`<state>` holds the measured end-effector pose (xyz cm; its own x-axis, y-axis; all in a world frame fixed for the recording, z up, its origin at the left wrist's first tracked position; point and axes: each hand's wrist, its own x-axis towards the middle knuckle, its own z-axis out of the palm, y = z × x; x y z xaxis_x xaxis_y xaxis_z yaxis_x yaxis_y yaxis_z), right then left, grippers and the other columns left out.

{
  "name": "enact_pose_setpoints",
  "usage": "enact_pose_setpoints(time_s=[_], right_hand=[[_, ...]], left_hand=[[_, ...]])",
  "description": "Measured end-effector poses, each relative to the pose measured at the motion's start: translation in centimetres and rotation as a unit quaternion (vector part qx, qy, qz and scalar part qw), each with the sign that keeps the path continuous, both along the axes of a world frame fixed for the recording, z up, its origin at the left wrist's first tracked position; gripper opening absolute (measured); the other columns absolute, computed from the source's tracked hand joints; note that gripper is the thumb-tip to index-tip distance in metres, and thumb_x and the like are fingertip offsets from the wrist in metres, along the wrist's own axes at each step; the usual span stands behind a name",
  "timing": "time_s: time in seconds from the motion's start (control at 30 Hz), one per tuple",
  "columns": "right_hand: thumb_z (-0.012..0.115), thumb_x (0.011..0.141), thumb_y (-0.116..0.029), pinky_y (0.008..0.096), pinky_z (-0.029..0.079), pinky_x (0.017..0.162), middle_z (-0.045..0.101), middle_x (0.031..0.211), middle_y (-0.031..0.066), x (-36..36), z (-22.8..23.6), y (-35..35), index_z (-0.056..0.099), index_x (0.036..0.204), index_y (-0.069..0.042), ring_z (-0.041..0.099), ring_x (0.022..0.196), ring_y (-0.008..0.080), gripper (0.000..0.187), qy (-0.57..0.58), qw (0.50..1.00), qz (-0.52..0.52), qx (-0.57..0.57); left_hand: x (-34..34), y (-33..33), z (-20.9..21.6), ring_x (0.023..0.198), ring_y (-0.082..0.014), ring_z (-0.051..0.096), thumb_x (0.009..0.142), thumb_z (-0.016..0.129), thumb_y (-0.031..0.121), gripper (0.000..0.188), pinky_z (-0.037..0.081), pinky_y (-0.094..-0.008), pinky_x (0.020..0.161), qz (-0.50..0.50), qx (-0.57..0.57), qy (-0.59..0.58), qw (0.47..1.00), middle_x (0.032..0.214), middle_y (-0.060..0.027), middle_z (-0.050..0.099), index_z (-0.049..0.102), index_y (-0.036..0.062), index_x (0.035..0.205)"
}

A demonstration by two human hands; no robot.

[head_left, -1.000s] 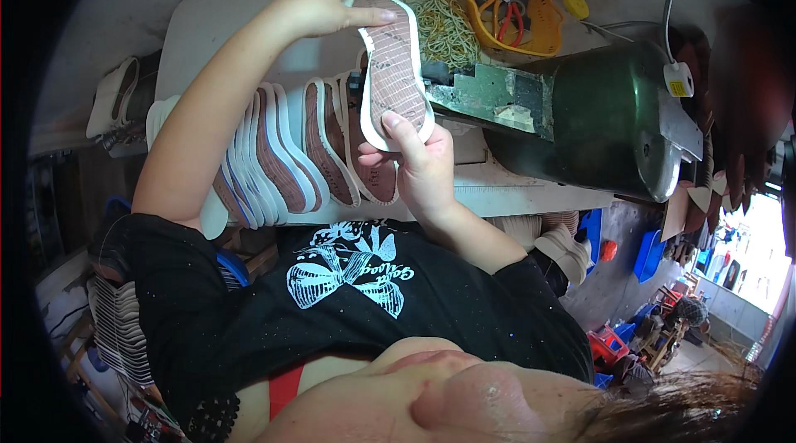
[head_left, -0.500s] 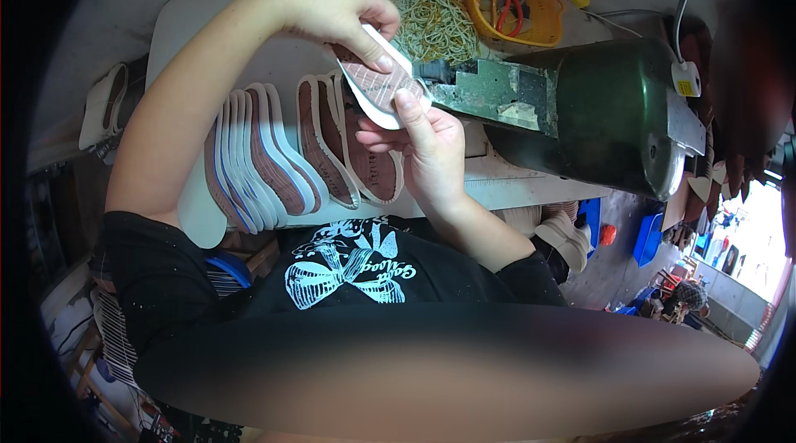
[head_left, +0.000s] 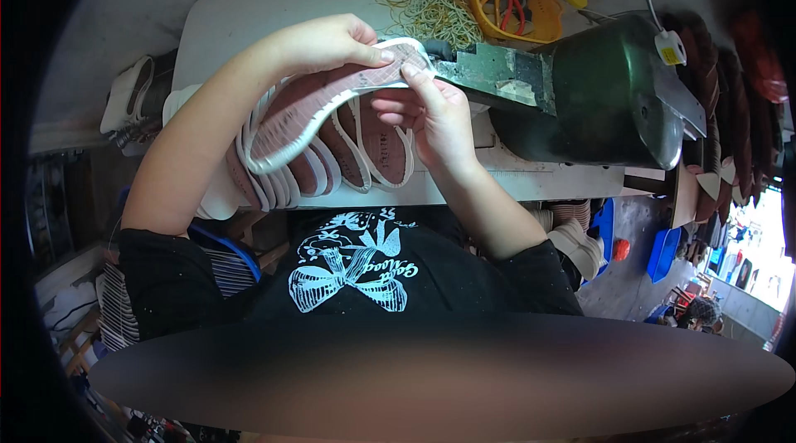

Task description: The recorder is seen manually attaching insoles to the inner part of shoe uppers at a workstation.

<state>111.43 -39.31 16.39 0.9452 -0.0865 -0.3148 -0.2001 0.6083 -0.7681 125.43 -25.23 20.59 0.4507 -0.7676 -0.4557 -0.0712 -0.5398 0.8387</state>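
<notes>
Hands, left hand (head_left: 332, 43) and right hand (head_left: 431, 115), pinched a pink white-edged insole (head_left: 332, 107) at its tip, just beside the green machine (head_left: 597, 86), above fanned insoles (head_left: 365, 153) overhanging the tabletop (head_left: 249, 12) edge.

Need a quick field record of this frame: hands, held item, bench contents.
left hand: grips the toe end of the lifted sole piece from above
right hand: pinches the same end from below
sole piece: pink, white-edged, held above the bench, angled down to the left
stack: fanned pink soles lying on the white table
machine: dark green machine at right
behind: rubber bands, orange basket holding scissors, two bottles
</notes>
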Motion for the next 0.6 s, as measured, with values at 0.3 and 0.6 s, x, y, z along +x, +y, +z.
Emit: enact_pose_setpoints(time_s=[0.3, 0.6], right_hand=[[0.062, 0.087, -0.021, 0.0186, 0.047, 0.062, 0.064, 0.079, 0.0035, -2.9, 0.0, -2.0, 0.062, 0.089, 0.002, 0.059, 0.067, 0.0059, 0.022, -0.004, 0.998, 0.054, -0.027], [0.065, 0.085, -0.015, 0.024, 0.049, 0.071, 0.065, 0.091, 0.0082, -6.2, 0.7, -4.0, 0.06, 0.103, 0.006, 0.061, 0.076, 0.0097, 0.028, 0.028, 0.995, 0.093, -0.029]], left_hand=[[-2.8, -1.0, 1.5, 0.039, -0.0141, 0.057, 0.088, 0.056, 0.043, 0.048, 0.046, -0.0234, 0.036, 0.08, 0.077, 0.124, 0.986, 0.058, -0.012, 0.063, 0.065, -0.0029, 0.077], [-0.9, -2.3, 0.6, 0.028, -0.009, 0.043, 0.087, 0.054, 0.051, 0.056, 0.032, -0.021, 0.028, 0.078, 0.094, 0.029, 0.992, 0.04, -0.005, 0.05, 0.056, 0.0043, 0.055]])
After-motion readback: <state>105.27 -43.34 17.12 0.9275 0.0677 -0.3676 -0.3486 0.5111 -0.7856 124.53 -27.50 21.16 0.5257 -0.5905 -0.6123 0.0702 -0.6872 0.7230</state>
